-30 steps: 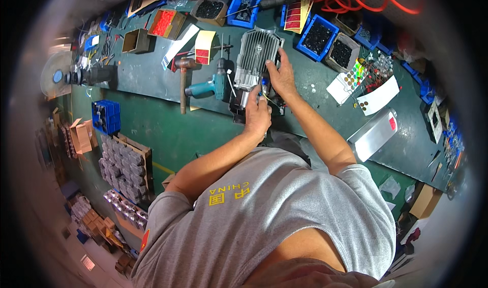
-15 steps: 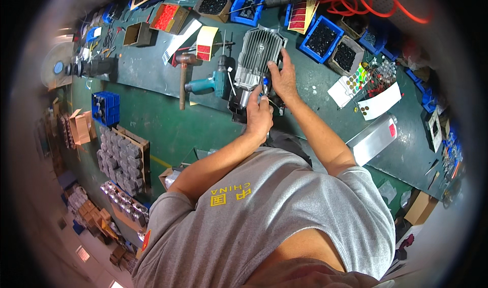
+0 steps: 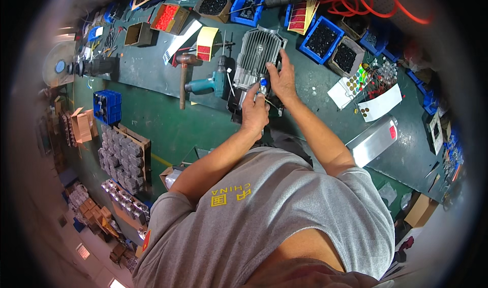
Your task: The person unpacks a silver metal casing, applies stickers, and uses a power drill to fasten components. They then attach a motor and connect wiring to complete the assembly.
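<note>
A silver finned metal housing (image 3: 258, 52) lies on the workbench in front of me, its lower end dark and partly covered by my fingers. My right hand (image 3: 282, 80) grips its right edge, thumb on top and fingers along the side. My left hand (image 3: 255, 113) is closed over the lower end, fingertips beside a small blue-topped part (image 3: 263, 83); the fingers' undersides are hidden. Left of the housing lie a teal power drill (image 3: 211, 82) and a wooden-handled hammer (image 3: 183, 85). A white cable tie (image 3: 231, 81) sits between drill and housing.
Blue bins of small parts, including one of black pieces (image 3: 321, 39), line the bench's back. Label sheets (image 3: 206, 43) lie behind the drill. To the right are a silver metal cover (image 3: 376, 140) and a tangle of wires (image 3: 378, 82). A red coiled hose (image 3: 356, 3) hangs at the back.
The housing has shifted slightly left and toward me. My left hand has moved a little left with it, showing more of the blue-topped part. My right hand stays at the edge.
</note>
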The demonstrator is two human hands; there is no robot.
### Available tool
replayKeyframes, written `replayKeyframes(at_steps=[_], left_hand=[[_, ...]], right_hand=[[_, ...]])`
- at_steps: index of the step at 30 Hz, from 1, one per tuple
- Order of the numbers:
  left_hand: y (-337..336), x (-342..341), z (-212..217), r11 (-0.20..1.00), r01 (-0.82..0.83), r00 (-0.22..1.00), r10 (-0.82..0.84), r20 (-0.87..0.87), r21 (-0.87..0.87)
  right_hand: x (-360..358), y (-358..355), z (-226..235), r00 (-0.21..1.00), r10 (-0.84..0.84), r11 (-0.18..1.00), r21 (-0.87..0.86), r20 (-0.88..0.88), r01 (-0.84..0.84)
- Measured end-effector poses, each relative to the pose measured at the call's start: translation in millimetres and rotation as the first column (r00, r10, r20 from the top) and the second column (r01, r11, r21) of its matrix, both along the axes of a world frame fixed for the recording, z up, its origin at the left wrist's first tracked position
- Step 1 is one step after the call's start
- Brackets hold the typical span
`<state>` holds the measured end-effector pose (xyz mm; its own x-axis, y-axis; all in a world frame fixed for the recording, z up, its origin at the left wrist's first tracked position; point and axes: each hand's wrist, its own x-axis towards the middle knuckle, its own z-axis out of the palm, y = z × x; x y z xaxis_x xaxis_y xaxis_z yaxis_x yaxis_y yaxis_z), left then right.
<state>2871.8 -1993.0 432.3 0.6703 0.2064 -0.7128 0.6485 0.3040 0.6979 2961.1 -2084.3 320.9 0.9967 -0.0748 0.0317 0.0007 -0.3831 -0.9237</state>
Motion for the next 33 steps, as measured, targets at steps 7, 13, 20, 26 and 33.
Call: replayKeyframes(at_steps=[7, 13, 20, 26, 33], left_hand=[[26, 6, -12, 0.937, 0.255, 0.959, -0.276, 0.061, 0.237], [38, 13, -3, 0.873, 0.377, 0.919, -0.395, -0.004, 0.308], [38, 4, 2, 0.940, 0.299, 0.954, -0.297, -0.042, 0.165], [44, 13, 23, 0.957, 0.118, 0.988, -0.140, -0.065, -0.265], [75, 32, 61, 0.961, 0.198, 0.974, -0.170, 0.152, -0.193]], right_hand=[[0, 1, 6, 0.998, 0.017, 0.999, 0.042, -0.065, -0.014], [0, 1, 4, 0.999, 0.019, 0.999, 0.027, -0.037, -0.018], [-2, 3, -5, 0.997, -0.010, 0.999, -0.032, 0.079, 0.012], [-2, 8, 0, 1.000, -0.023, 0.999, -0.037, 0.011, 0.023], [0, 3, -18, 0.998, -0.044, 0.999, -0.009, 0.049, 0.044]])
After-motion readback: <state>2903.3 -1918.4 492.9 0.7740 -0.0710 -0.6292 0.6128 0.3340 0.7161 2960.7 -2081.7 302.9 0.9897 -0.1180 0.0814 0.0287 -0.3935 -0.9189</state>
